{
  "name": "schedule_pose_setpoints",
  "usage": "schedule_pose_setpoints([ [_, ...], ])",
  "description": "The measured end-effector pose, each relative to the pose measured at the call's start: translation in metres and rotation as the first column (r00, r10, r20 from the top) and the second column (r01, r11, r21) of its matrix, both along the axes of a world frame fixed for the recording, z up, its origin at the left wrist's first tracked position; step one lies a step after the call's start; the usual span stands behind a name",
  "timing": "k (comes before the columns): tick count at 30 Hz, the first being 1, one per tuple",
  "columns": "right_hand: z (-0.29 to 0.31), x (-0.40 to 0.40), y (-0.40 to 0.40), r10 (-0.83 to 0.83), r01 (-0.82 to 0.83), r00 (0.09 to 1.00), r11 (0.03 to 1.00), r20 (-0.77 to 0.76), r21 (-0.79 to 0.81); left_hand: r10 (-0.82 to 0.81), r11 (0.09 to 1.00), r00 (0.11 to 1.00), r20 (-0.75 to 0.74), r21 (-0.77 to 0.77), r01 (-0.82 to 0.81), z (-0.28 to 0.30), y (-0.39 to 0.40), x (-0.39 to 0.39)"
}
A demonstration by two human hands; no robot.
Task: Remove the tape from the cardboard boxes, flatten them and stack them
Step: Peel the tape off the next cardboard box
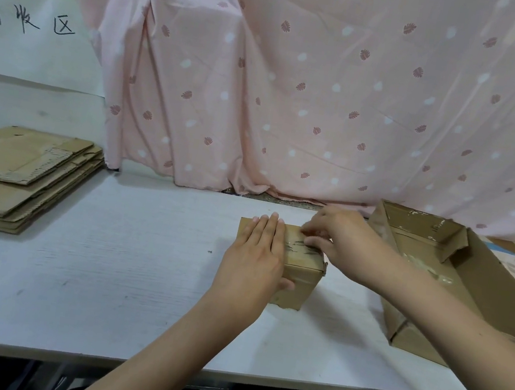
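Both hands are on one small closed box (pixel 300 267) at the middle of the white table (pixel 108 273): my left hand (pixel 258 254) presses flat on its top with fingers straight, my right hand (pixel 339 238) pinches the clear tape (pixel 297 244) there. I see one bigger open box (pixel 479 289) at right holding only tape scraps. I count one stack of flattened boxes (pixel 19 176) far left.
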State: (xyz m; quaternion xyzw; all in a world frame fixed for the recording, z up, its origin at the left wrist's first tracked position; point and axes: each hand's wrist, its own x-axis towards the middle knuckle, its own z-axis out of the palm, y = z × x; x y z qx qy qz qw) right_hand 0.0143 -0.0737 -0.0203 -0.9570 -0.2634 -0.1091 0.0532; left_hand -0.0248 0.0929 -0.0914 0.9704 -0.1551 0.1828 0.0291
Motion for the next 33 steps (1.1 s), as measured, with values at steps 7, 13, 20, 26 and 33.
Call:
schedule_pose_setpoints([
  [7, -0.014, -0.007, 0.001, -0.034, 0.02, 0.994, 0.991, 0.099, 0.133, 0.02, 0.999, 1.0, -0.005, 0.027, -0.02, -0.003, -0.004, 0.003],
  [13, -0.012, -0.001, 0.006, -0.019, 0.02, 0.997, 1.0, 0.076, -0.012, 0.023, 0.999, 1.0, -0.006, 0.038, -0.022, -0.003, -0.005, 0.003],
  [20, -0.021, 0.0, -0.001, 0.062, -0.056, 0.998, 0.985, 0.028, -0.163, 0.019, 0.999, 1.0, -0.019, 0.034, -0.018, -0.004, -0.004, 0.006],
  [26, -0.024, -0.006, 0.0, 0.05, -0.044, 0.997, 0.994, -0.063, 0.1, 0.008, 1.0, 1.0, -0.018, 0.004, -0.008, -0.003, 0.003, 0.006],
  [33, -0.019, -0.004, -0.011, 0.126, -0.082, 0.983, 0.953, -0.137, 0.292, 0.0, 1.0, 1.0, -0.021, -0.025, 0.0, -0.001, 0.01, 0.004],
])
